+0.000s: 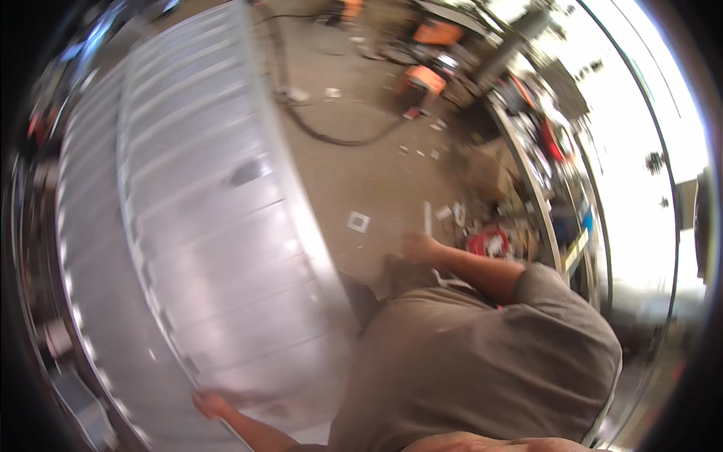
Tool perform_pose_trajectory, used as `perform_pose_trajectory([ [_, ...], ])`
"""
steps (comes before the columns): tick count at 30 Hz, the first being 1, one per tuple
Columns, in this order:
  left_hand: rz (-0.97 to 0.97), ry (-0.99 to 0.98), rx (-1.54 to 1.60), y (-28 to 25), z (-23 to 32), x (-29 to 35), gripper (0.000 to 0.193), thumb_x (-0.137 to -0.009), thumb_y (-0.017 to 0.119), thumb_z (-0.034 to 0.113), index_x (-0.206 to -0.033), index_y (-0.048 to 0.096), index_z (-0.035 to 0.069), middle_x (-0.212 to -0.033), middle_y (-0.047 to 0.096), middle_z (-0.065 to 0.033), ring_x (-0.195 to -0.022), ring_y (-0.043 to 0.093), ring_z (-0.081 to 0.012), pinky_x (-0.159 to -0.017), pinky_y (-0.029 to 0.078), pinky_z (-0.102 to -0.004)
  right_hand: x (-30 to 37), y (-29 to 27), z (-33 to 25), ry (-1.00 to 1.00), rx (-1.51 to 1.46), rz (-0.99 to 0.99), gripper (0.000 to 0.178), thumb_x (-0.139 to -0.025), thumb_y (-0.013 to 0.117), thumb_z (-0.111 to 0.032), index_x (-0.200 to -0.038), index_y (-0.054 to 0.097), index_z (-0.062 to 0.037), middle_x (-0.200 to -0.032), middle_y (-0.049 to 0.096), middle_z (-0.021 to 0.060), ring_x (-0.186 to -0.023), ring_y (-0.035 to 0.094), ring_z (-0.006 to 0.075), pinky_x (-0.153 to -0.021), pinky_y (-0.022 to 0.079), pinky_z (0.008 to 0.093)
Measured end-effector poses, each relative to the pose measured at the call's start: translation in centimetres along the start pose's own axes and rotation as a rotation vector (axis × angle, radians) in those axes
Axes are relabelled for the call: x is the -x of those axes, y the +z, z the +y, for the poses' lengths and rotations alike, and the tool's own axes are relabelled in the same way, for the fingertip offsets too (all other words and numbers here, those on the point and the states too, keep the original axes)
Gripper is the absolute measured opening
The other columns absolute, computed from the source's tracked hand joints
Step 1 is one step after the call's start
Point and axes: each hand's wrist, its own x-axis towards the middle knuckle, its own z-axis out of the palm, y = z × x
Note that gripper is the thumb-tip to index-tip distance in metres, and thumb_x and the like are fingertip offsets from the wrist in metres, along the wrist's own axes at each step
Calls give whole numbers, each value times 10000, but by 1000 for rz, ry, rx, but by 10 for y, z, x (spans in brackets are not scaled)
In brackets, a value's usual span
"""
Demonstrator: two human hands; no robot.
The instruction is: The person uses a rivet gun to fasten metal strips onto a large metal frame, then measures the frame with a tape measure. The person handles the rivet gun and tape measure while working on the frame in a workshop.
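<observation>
The metal panel (218, 264), the largest item, occupied the left side of the head view. It was silver-grey, with parallel raised ribs across its width and a lengthwise seam (135, 233). Its long edge ran from the top of the view down to the person's left side. The brown floor (339, 181) extended between this edge and a loaded shelf unit (531, 177) on the right. The person's torso, in a grey-brown shirt (474, 361), filled the lower centre, next to the panel.

A dark hose (331, 141) curved across the floor toward an orange-and-black machine (424, 80). A cardboard box (489, 172) stood beside the shelf unit; a red round item (478, 242) was located nearer the person.

The left hand (211, 404) was positioned at the panel's near part, beside the seam, and appeared to touch the surface. Motion blur obscured its fingers; whether they were spread or gripping could not be determined. The right hand (422, 247) was held forward of the torso, over the floor and apart from the panel. Its fingers were likewise blurred, and its grip state could not be determined. A narrow white strip (428, 218) appeared just beyond it; contact could not be confirmed. A small white square (358, 221) lay on the floor between the panel and the right hand.
</observation>
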Motion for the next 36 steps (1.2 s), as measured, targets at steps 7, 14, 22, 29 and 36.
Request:
perform_pose_trajectory([
  [7, -32, -64, -195, -64, 78, 36, 518, -1013, 603, 431, -1426, 605, 118, -1415, 618, -136, -1319, 577, -351, -1059, 468, -520, 70, 65, 10, 223, -51, 60, 241, -921, 600, -180, -1082, 778, -168, -1070, 746, -12, -1141, 662, 201, -1149, 445, 353],
  [14, 112, 304, 33, -46, 183, 125, 633, -978, 666, 430, -1414, 566, -18, -1369, 602, -253, -1313, 569, -372, -1046, 481, -522, 178, 114, -1, 690, -852, 336, 286, -908, 654, -164, -1180, 738, -133, -1216, 705, 39, -1205, 611, 226, -1068, 483, 368],
  [22, 106, 649, 240, -66, 345, 338, 517, -1012, 639, 371, -1360, 599, -10, -1351, 596, -221, -1167, 602, -431, -977, 521, -522, 280, 174, 24, 1516, -2136, 602, 350, -966, 647, -163, -1274, 672, 1, -1067, 739, 93, -936, 685, 200, -803, 552, 367],
  [29, -335, 1342, 234, -79, 478, 564, 518, -1024, 650, 349, -1412, 571, 14, -1305, 611, -254, -1155, 626, -375, -998, 515, -488, 398, 208, 58, 1723, -1949, 622, 489, -935, 665, -286, -1305, 647, 33, -1196, 721, 192, -1091, 692, 262, -952, 532, 369],
  [36, -1333, 1451, -398, 10, 566, 698, 644, -998, 653, 495, -1438, 574, 31, -1388, 631, -197, -1228, 635, -311, -1032, 495, -480, 392, 233, -61, 1517, -1894, 115, 688, -967, 542, -579, -1514, 524, -162, -1587, 464, 165, -1487, 384, 402, -1220, 333, 499],
])
